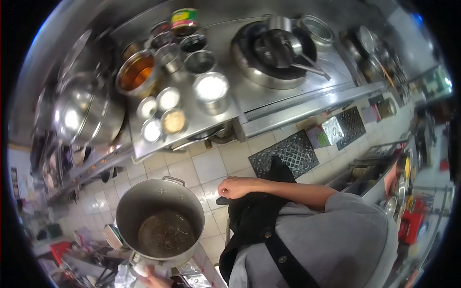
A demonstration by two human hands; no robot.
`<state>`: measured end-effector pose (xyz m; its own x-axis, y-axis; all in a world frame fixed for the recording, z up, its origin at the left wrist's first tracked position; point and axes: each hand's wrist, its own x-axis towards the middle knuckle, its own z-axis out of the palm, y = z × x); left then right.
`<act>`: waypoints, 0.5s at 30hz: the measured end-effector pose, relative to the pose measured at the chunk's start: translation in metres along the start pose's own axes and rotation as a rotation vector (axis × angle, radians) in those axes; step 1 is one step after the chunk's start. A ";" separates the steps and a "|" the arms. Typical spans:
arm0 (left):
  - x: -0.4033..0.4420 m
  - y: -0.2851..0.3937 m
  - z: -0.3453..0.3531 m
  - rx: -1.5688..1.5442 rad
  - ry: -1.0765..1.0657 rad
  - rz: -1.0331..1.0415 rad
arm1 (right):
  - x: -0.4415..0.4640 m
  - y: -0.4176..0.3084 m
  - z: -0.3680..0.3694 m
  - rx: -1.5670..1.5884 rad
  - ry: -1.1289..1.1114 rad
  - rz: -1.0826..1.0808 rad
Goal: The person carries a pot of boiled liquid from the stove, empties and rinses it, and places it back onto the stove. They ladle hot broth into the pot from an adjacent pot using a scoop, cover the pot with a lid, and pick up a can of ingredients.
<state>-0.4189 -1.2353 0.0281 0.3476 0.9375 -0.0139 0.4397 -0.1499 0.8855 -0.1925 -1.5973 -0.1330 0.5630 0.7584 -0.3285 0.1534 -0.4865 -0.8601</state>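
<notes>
A deep, round pot point(127, 218) of dull grey metal, with a rolled rim and looped handles, sits at the left near side; thin pale strands lie scattered over its brownish, wet-looking bottom. The left hand point(156, 280), partly cut off at the near edge, is closed on a white cloth point(140, 269) at the pot's near handle. The right hand point(234, 187) is just right of the pot, beside a black apron point(257, 211), fingers curled; whether they grip anything I cannot tell.

Beyond the pot, pale smooth floor tiles point(210, 166) run up to a shiny steel counter point(225, 103) crowded with round metal containers point(212, 91). Farther right are a broad dark wok point(247, 45) and a black patterned mat point(285, 152).
</notes>
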 end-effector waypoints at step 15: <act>-0.261 0.307 0.307 0.108 -0.210 0.383 | -0.294 0.059 -0.306 0.572 0.264 -0.081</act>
<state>-0.1203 -1.6222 0.1606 0.6580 0.7256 0.2016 0.3263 -0.5159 0.7921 -0.0999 -1.9819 0.0319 0.7600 0.6155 -0.2090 -0.2132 -0.0677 -0.9747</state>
